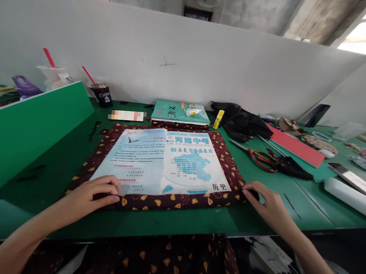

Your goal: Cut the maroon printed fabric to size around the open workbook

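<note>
An open book (196,163) with pale blue and white printed covers or pages lies flat on a dark brown cloth (166,200) patterned with yellow leaf-like shapes. The cloth's front edge is folded up over the book's lower edge. My left hand (102,192) grips that folded edge near the front left corner, thumb and fingers curled on the cloth. At the front right corner, my right hand (262,197) pinches the cloth between thumb and fingers. More of the same cloth hangs below the table edge, over my lap.
A green board (36,131) stands at the left. Behind the book are a green book (178,111), a yellow glue stick (218,119) and a coffee cup (102,96). Red-handled scissors (259,161), black fabric (240,118) and a red strip (298,147) lie at the right.
</note>
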`<state>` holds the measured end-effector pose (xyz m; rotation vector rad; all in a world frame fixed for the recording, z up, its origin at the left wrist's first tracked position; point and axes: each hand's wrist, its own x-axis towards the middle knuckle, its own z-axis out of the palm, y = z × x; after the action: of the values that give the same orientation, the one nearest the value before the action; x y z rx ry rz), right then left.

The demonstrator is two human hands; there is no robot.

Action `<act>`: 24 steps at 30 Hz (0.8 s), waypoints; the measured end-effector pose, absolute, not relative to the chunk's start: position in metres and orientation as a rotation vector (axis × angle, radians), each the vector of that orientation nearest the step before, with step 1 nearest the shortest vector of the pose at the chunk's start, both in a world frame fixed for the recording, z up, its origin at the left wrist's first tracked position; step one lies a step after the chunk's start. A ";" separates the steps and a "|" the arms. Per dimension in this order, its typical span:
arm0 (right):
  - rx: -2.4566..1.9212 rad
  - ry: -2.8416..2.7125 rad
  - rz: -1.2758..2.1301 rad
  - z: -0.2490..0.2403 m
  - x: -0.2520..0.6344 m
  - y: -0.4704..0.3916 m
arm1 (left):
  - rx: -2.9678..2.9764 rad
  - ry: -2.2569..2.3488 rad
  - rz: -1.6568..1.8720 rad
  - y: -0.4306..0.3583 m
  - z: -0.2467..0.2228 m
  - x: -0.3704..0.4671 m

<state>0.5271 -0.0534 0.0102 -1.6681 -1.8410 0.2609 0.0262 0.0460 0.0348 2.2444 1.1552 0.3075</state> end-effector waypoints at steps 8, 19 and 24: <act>-1.670 -1.641 0.528 0.005 0.538 -0.053 | 2.213 1.126 0.242 0.050 0.031 0.019; -1.582 -1.265 0.767 0.006 0.545 -0.057 | 2.206 1.150 0.255 0.048 0.031 0.021; -1.580 -1.254 0.792 0.003 0.547 -0.055 | 2.192 1.148 0.271 0.046 0.036 0.023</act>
<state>0.5470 -0.0552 0.0033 -1.5801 -1.2538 0.7921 0.0231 0.0457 0.0364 2.1918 1.1477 0.2706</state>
